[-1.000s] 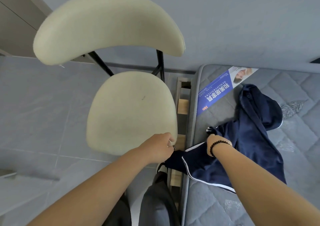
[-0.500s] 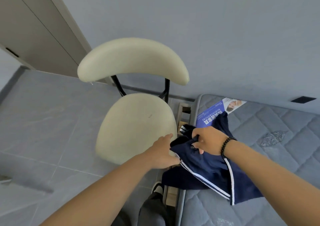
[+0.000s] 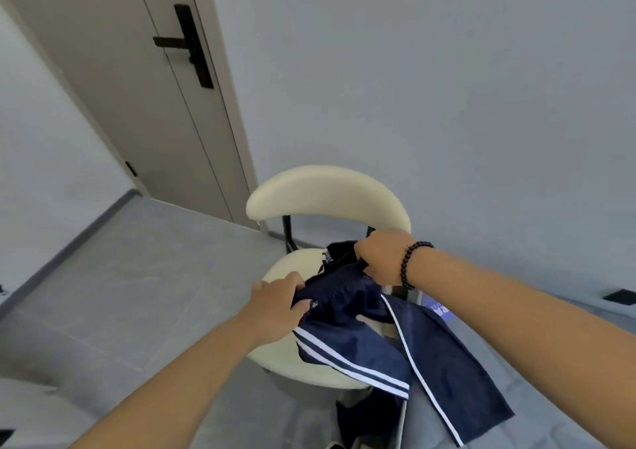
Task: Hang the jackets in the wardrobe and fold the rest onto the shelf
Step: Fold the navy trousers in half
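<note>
Hands: your left hand (image 3: 275, 302) and right hand (image 3: 380, 257) each grip the waistband
Shorts: navy shorts (image 3: 361, 331) held above the chair (image 3: 327, 187) seat's front edge; legs dangling
Risk: uneven grip could twist your fold; hem may snag the seat

Home bedroom, quilted grey mattress (image 3: 585, 345), cream chair (image 3: 327, 190), beige door (image 3: 137, 104), grey tiled floor (image 3: 120, 276)

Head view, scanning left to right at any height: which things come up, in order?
Door handle → left hand → navy striped trousers held up in both hands → right hand → black bead bracelet.
</note>
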`<control>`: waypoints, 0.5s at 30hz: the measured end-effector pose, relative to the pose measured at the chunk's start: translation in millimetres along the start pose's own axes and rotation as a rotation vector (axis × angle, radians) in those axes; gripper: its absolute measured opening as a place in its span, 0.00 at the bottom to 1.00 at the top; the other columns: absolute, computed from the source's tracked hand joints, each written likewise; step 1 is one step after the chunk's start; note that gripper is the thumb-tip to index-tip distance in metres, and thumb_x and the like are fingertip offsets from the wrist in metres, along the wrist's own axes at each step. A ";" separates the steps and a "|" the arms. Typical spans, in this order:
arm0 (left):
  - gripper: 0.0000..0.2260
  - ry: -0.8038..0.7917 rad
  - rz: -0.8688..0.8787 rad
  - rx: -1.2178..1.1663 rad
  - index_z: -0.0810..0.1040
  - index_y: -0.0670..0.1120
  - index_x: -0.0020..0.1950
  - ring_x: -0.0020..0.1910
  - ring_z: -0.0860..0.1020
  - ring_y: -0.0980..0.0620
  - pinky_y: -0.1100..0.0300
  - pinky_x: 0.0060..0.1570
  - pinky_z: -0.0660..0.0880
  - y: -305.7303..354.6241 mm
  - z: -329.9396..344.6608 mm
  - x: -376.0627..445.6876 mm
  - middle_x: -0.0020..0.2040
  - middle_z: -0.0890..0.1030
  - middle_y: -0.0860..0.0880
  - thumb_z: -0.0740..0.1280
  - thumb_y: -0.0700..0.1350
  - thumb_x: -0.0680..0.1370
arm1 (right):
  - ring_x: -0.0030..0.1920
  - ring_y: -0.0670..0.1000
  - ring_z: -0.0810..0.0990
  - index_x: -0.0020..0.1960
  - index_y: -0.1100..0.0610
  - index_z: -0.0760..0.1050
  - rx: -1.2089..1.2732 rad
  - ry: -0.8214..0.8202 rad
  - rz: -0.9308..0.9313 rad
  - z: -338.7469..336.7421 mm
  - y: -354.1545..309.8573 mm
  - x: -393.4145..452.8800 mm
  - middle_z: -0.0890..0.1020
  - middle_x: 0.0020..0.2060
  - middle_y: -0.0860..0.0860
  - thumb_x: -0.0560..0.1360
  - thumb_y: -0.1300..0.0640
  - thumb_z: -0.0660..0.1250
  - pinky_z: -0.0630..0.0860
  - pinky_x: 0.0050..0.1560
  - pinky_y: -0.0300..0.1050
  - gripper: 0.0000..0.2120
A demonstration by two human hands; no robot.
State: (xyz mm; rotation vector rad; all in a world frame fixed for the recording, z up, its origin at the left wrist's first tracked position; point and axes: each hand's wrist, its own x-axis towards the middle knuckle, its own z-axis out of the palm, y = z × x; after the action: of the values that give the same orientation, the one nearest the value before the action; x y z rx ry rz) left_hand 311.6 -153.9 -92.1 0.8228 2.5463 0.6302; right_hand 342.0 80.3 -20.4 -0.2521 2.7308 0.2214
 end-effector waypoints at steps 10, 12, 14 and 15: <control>0.15 0.361 0.151 0.174 0.66 0.60 0.42 0.45 0.63 0.63 0.68 0.45 0.63 -51.4 -173.8 -136.2 0.38 0.74 0.59 0.70 0.64 0.70 | 0.58 0.56 0.66 0.57 0.54 0.72 -0.349 0.450 -0.117 -129.1 -142.9 1.0 0.67 0.60 0.54 0.75 0.58 0.60 0.65 0.47 0.48 0.12; 0.19 0.496 0.191 0.265 0.61 0.59 0.34 0.39 0.64 0.64 0.65 0.45 0.61 -70.9 -198.6 -178.2 0.34 0.66 0.60 0.70 0.62 0.71 | 0.61 0.56 0.67 0.57 0.55 0.73 -0.372 0.619 -0.203 -156.4 -180.6 2.5 0.69 0.60 0.53 0.73 0.56 0.60 0.68 0.55 0.52 0.13; 0.22 0.592 0.182 0.334 0.58 0.59 0.31 0.36 0.65 0.62 0.61 0.48 0.64 -92.1 -220.9 -222.2 0.31 0.63 0.60 0.70 0.59 0.72 | 0.68 0.55 0.67 0.59 0.57 0.73 -0.328 0.744 -0.296 -180.2 -213.8 1.7 0.72 0.61 0.53 0.75 0.53 0.57 0.66 0.65 0.55 0.16; 0.22 0.603 0.141 0.337 0.57 0.59 0.31 0.36 0.65 0.61 0.59 0.50 0.64 -102.4 -231.1 -245.3 0.32 0.63 0.60 0.70 0.59 0.73 | 0.69 0.54 0.67 0.58 0.58 0.75 -0.304 0.796 -0.359 -190.4 -229.6 1.5 0.75 0.61 0.54 0.76 0.51 0.56 0.65 0.68 0.55 0.17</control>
State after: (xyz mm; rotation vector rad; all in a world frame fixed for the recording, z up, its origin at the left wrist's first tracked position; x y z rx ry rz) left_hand 337.9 -448.6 99.0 1.0576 3.2259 0.5614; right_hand 318.6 -178.9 125.4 -1.1128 3.3236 0.5250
